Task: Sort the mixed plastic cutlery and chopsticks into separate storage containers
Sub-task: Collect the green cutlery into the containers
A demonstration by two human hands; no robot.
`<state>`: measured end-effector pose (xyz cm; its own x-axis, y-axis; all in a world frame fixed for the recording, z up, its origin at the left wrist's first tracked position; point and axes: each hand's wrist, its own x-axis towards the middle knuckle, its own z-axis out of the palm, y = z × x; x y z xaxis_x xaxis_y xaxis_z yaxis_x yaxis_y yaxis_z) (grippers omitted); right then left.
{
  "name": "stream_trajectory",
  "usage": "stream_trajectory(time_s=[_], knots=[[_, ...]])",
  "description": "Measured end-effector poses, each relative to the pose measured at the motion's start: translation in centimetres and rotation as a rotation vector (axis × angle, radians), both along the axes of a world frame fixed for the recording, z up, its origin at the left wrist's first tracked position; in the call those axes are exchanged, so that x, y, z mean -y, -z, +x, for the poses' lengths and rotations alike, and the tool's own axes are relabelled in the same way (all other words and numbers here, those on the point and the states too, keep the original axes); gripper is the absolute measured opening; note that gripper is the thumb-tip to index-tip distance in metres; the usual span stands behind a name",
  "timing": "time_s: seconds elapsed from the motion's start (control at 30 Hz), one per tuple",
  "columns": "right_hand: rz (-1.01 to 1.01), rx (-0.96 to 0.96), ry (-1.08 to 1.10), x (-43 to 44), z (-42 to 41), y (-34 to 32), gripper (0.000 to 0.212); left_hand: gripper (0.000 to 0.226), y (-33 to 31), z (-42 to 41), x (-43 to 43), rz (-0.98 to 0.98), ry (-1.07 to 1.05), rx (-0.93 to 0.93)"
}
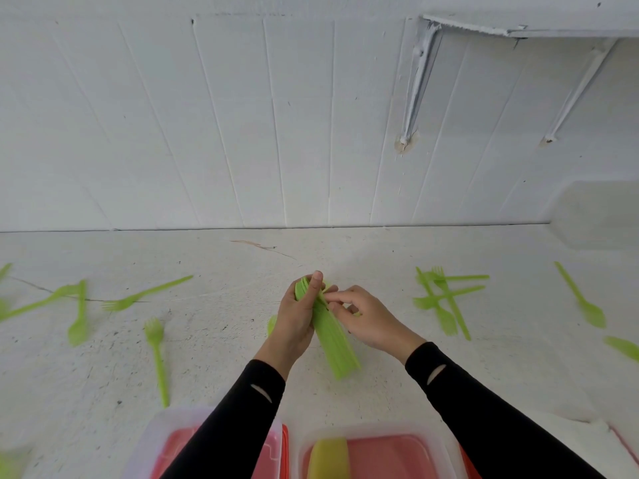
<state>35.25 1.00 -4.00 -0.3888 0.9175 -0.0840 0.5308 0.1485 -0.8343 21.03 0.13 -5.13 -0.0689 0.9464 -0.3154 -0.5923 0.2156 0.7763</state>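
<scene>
My left hand (297, 323) grips a thick stack of green plastic cutlery (337, 347), handles pointing down toward me. My right hand (366, 319) pinches the upper part of the same stack with thumb and forefinger. Two translucent containers with red bases sit at the bottom edge: the left container (155, 440) is partly hidden by my left sleeve, and the right container (380, 444) holds a stack of yellow-green pieces (328, 458). Loose green forks lie on the white table at the left (157, 357) and in a crossed pile at the right (444, 299).
More green cutlery lies scattered at the far left (77, 316) and far right (584, 299), with blurred pieces at the lower left corner (8, 464). A white panelled wall (242, 115) stands behind the table, with a bracketed shelf (518, 29) at upper right.
</scene>
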Motion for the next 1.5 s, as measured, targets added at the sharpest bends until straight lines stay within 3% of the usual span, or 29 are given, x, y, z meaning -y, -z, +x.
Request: stream_trajectory(time_s=[0.2, 0.43, 0.7, 0.83, 0.9, 1.03, 1.17, 1.5], knots=[[-0.088, 0.058, -0.024, -0.2, -0.1, 0.4, 0.032, 0.053, 0.1, 0.1, 0.1, 0.056, 0.081, 0.017], [-0.003, 0.001, -0.077, 0.9, -0.8, 0.4, 0.057, 0.028, 0.7, -0.2, -0.2, 0.072, -0.154, -0.021], [0.245, 0.264, 0.039, 1.5, -1.2, 0.1, 0.031, 0.031, 0.5, -0.2, 0.0, 0.113, -0.222, -0.065], [0.265, 0.331, 0.052, 1.4, -1.0, 0.1, 0.019, 0.056, 0.5, -0.2, 0.3, 0.128, -0.179, -0.078], [0.257, 0.332, 0.054, 1.3, -0.9, 0.3, 0.021, 0.061, 0.4, -0.3, 0.5, 0.139, -0.177, -0.085], [0.226, 0.325, 0.026, 1.2, -0.8, 0.4, 0.047, 0.052, 0.0, -0.1, 0.7, 0.137, -0.161, -0.106], [0.188, 0.309, 0.026, 1.1, -0.6, 0.4, 0.045, 0.045, -0.1, 0.1, 0.7, 0.146, -0.162, -0.134], [0.249, 0.355, 0.08, 0.8, -0.4, 0.3, 0.029, 0.024, 0.3, 0.9, 1.0, 0.172, -0.168, -0.607]])
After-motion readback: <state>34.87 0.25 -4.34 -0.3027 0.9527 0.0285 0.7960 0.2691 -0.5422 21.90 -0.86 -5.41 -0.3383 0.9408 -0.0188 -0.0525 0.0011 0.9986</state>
